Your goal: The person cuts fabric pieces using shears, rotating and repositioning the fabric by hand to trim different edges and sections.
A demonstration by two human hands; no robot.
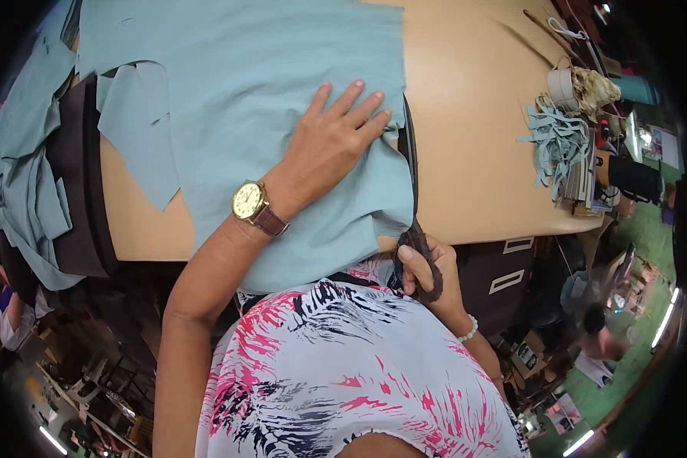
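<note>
Light blue-green fabric (229, 145) lies spread over the table, its front part hanging over the near edge against my shirt. My left hand (332, 137) rests flat on it, fingers spread, close to the cloth's right edge. At the table's near edge, my right hand (431, 275) grips a pair of scissors (433, 284) by dark, wrapped-looking handles. One long dark blade runs forward along the right edge of the fabric; the other blade is mostly hidden by the cloth.
On the right of the tan table (473, 153) is a heap of fabric strips (557, 141), near a white roll (563, 90). More blue-green cloth (30, 153) hangs at the left, by a dark brown panel (76, 175). Dark drawers (488, 286) sit below the table's right side.
</note>
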